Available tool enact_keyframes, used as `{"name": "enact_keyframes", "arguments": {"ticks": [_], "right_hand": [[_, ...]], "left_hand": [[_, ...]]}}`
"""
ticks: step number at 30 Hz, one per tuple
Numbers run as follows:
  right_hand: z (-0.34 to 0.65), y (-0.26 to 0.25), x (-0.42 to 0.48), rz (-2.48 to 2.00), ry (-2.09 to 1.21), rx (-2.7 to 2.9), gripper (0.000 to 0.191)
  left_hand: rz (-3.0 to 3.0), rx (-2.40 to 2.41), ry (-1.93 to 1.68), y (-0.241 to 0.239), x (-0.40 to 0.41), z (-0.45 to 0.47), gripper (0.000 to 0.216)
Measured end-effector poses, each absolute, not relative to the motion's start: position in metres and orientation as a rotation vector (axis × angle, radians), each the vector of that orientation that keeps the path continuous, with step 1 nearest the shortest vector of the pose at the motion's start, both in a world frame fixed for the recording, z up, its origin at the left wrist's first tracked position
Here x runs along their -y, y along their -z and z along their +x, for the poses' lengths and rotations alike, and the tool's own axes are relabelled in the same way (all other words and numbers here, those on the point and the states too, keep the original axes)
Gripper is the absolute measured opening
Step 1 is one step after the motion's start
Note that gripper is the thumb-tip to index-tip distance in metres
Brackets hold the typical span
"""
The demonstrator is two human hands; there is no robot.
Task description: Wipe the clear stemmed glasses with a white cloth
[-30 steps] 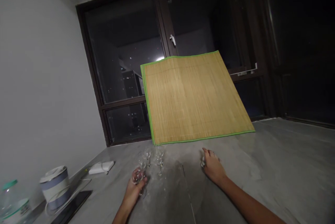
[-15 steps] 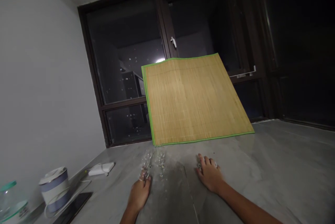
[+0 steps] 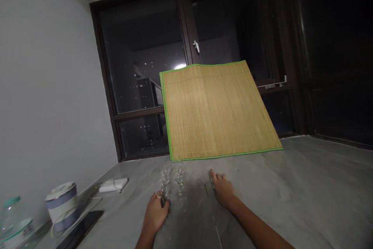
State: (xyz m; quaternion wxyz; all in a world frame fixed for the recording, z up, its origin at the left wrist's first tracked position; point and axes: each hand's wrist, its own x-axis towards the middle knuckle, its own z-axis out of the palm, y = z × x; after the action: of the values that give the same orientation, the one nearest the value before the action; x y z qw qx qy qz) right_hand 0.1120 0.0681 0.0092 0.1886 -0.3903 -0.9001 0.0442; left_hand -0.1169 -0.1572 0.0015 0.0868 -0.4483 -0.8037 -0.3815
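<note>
Several small clear stemmed glasses point(image 3: 180, 179) stand close together on the grey marbled surface, in front of the mat's lower left corner. At the near side of this group, my left hand point(image 3: 155, 213) is curled round a small clear glass point(image 3: 159, 194), which its fingers partly hide. My right hand point(image 3: 223, 191) is to the right of the group, low over the surface and apart from the standing glasses. Its fingers are bent over a small clear glass, of which only a bit shows by the thumb side.
A bamboo mat point(image 3: 218, 113) with green edging leans against the dark window. On the left are a white power bank point(image 3: 113, 185) with a cable, a blue-and-white canister point(image 3: 61, 204), a dark flat device point(image 3: 81, 229) and a clear jar point(image 3: 13, 214) with a green lid.
My right hand has moved left, closer to the standing glasses, with the small glass. My left hand has shifted slightly and turned, its fingers more curled. The view has tilted a little.
</note>
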Motion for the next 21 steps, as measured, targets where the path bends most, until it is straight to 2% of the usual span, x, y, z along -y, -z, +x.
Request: {"name": "enact_keyframes", "arguments": {"ticks": [6, 10, 15, 21], "right_hand": [[0.122, -0.004, -0.064, -0.946, -0.307, 2.520, 0.075], [0.125, -0.003, -0.064, -0.967, -0.363, 2.468, 0.085], [0.116, -0.007, -0.074, -0.965, -0.429, 2.428, 0.075], [0.107, -0.003, -0.082, -0.945, -0.538, 2.249, 0.079]], "left_hand": [[-1.394, 2.304, 1.165, -0.004, 0.166, -0.116, 0.015], [-1.446, 2.345, 1.171, -0.005, 0.168, -0.112, 0.023], [-1.531, 2.282, 1.164, -0.008, 0.166, -0.104, 0.027], [-1.792, 2.213, 0.942, -0.025, 0.122, -0.059, 0.019]]}}
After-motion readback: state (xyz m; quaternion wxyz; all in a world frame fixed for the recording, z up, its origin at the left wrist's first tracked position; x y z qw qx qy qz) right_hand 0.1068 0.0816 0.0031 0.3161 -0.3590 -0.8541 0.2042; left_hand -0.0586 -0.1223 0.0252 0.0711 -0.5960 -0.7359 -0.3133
